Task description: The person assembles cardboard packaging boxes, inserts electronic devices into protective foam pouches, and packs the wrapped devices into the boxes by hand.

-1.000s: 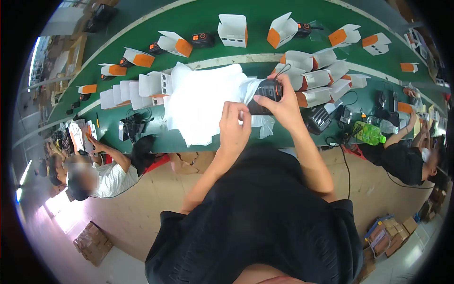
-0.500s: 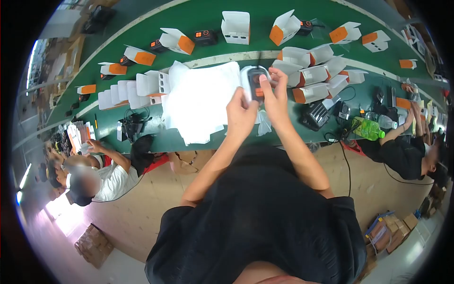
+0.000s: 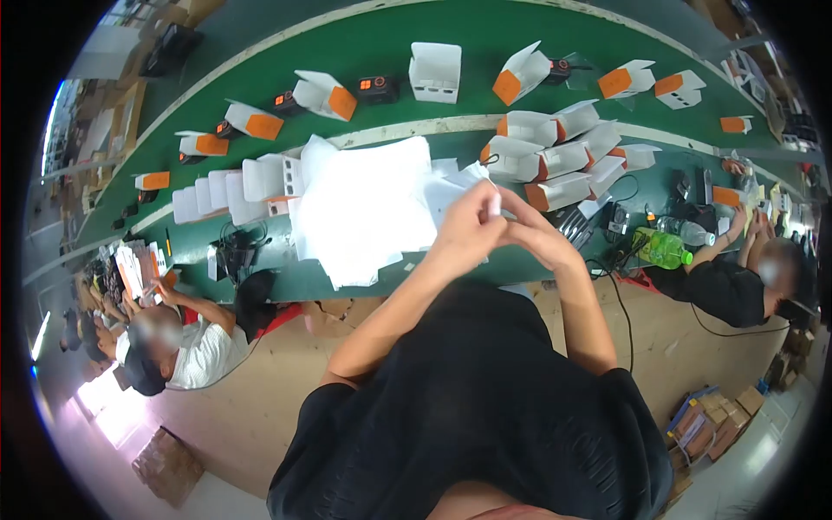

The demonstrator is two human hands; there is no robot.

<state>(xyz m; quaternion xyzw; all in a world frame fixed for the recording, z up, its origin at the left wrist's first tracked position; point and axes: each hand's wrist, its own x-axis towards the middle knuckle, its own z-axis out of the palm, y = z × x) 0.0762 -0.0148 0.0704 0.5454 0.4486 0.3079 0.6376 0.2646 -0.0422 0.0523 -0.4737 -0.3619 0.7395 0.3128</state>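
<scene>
My left hand is closed, with its fingers curled around white wrapping whose pale end shows beyond the knuckles. Against it, my right hand has its fingers bent in, and its fingertips meet my left hand. A small white piece shows at the left thumb. Above the fingers rises a thin dark loop. Whatever lies inside the wrapping is hidden by my hands. To their left is a stack of bright white sheets or bags.
Open white-and-orange boxes stand right of my hands, and nested white boxes to the left. Black devices with orange buttons line the rear strip. A green bottle and cables lie right. Co-workers sit at both sides.
Both hands have come lower and closer together. The dark device with orange buttons, visible between my fingers before, is now out of sight. The view has shifted slightly.
</scene>
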